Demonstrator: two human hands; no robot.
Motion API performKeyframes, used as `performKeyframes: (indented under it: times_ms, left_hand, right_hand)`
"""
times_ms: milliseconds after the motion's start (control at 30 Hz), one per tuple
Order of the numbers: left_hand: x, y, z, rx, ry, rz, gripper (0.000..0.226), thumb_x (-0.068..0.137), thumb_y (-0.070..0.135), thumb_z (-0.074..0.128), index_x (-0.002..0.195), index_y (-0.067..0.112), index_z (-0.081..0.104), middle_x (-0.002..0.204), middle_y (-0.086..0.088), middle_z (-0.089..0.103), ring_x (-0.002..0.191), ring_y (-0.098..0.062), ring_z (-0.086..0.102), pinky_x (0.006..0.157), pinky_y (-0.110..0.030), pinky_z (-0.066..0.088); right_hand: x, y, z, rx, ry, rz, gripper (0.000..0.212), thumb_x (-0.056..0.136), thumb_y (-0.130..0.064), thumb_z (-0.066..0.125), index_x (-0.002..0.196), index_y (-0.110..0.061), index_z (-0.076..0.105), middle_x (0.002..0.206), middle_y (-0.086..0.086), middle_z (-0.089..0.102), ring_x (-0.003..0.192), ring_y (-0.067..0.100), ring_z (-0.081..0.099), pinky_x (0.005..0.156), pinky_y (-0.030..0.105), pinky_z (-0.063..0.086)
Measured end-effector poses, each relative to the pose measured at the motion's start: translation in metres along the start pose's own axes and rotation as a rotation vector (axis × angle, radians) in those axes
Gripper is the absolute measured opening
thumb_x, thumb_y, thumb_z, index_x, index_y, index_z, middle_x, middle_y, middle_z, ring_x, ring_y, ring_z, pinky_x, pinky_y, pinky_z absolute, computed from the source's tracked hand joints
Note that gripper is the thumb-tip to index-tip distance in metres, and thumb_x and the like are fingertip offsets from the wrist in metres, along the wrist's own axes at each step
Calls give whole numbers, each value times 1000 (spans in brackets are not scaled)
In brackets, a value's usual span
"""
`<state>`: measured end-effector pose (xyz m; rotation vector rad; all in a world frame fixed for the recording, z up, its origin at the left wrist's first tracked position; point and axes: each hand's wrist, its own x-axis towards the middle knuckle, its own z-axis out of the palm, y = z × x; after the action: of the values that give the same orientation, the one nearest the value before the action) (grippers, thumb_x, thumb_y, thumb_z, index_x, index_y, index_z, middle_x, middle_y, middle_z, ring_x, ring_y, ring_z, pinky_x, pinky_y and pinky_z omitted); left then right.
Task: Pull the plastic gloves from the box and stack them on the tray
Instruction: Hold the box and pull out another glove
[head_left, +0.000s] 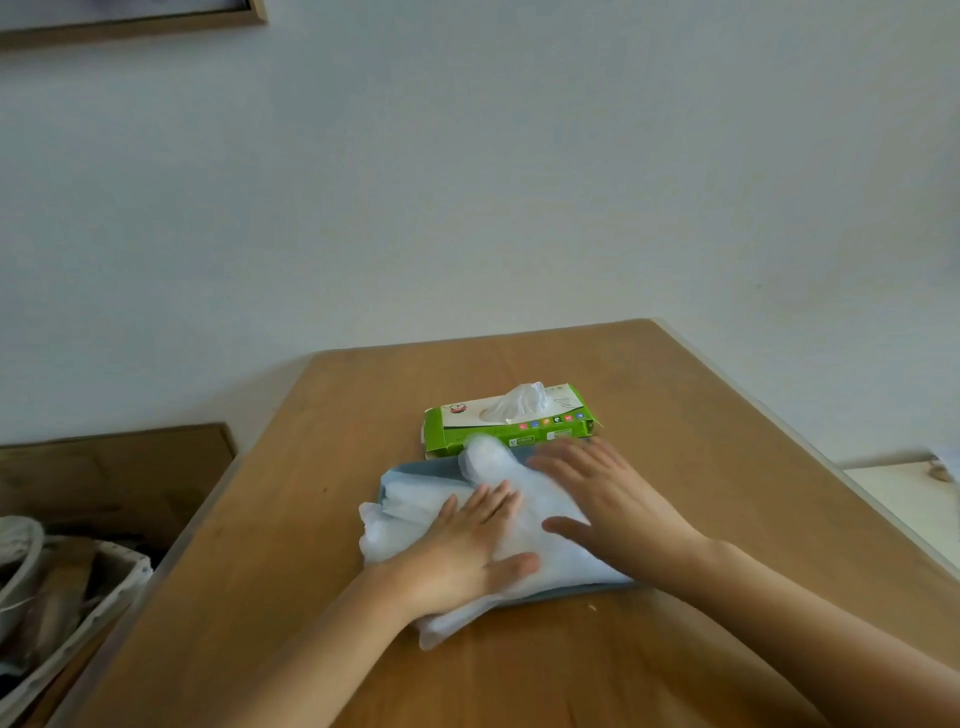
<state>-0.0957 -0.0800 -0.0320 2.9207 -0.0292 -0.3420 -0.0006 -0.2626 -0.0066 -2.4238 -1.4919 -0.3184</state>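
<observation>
A green and white glove box (506, 423) lies on the wooden table, with a clear plastic glove (519, 401) sticking up from its top slot. Just in front of it sits a blue-grey tray (415, 467), mostly covered by a pile of translucent plastic gloves (415, 514) that hangs over its left and near edges. My left hand (467, 551) lies flat on the pile with fingers straight. My right hand (608, 504) presses flat on the pile's right side, fingers spread toward the box.
The wooden table (675, 415) ends at a white wall behind the box. Left of the table stands a basket of clutter (62, 587) and a dark wooden surface (114, 478). A pale surface (904, 493) lies off the right edge.
</observation>
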Motion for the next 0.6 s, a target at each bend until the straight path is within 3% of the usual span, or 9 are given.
performKeyframes:
  times_ms: [67,167,233,333,433,533,600]
  left_hand:
    - [-1,2,1,-3,14,-4,84,90,69,22,152,24,-12,159,7,-20,144,-7,-19,118,-35,-11]
    - [-6,-3,-2,15,-16,-74,99,80,77,26,150,22,-18,152,10,-29,143,-8,-23,118,-37,-13]
    - [-12,-12,-8,31,-54,-122,107,78,79,36,149,24,-22,146,13,-33,143,-13,-25,116,-37,-14]
    - [-24,-22,-27,84,-137,-197,102,88,58,55,149,28,-20,150,6,-32,145,-19,-21,117,-38,-6]
    - [-30,-23,-56,90,-258,-258,107,82,51,68,152,29,-9,161,1,-11,148,-22,4,115,-33,20]
    - [-23,-28,-83,-6,-299,-230,91,76,54,73,149,25,27,151,3,37,130,-18,43,103,-27,39]
    - [-11,-34,-98,15,-192,-207,78,81,54,67,146,24,35,146,5,44,127,-17,47,103,-28,40]
  right_hand:
    - [2,0,5,77,-259,-103,65,92,-56,38,150,-30,23,156,-14,10,145,7,4,120,31,-1]
    - [-1,13,7,51,-527,-46,76,87,-66,24,152,-33,3,160,-9,-3,147,10,-4,120,32,-3]
    - [0,25,2,-12,-591,-12,87,82,-72,32,152,-34,-4,160,-8,-9,147,12,-7,118,30,-3]
    - [7,38,-14,-43,-703,64,103,75,-71,56,152,-36,-4,160,-11,-9,148,13,-2,118,34,2]
    - [21,44,-31,-43,-812,144,105,68,-62,73,150,-43,10,158,-19,5,145,15,16,117,37,18]
    - [47,45,-38,-14,-655,143,70,76,-51,73,138,-34,47,140,-11,50,122,12,51,99,24,38]
    - [72,47,-36,34,-364,105,39,85,-36,68,122,-29,62,123,-7,61,106,15,60,90,24,44]
